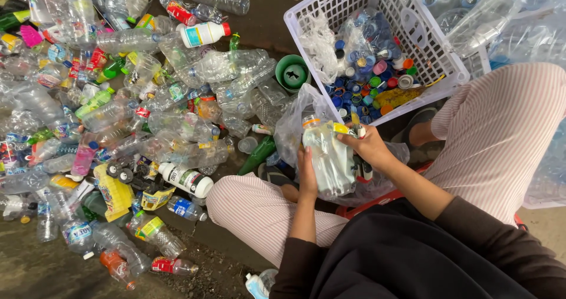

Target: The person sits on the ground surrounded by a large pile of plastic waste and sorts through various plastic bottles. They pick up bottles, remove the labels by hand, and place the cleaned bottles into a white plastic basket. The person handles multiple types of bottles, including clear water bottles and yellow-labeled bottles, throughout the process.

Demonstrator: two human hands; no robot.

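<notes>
I sit on the ground with a crushed clear plastic bottle [330,157] in front of my knees. My left hand [306,172] grips the bottle's lower left side. My right hand [368,149] holds its upper right part, where a strip of yellow label [342,128] hangs loose by the fingers. A clear plastic bag [292,122] lies under and behind the bottle. The bottle's neck with an orange ring points toward the white basket [439,54].
The white basket holds several coloured bottle caps [368,75] and crumpled film. A big heap of empty plastic bottles [118,98] covers the floor to the left. A green round lid [293,72] lies by the basket. More clear bottles in bags [507,16] are at the right.
</notes>
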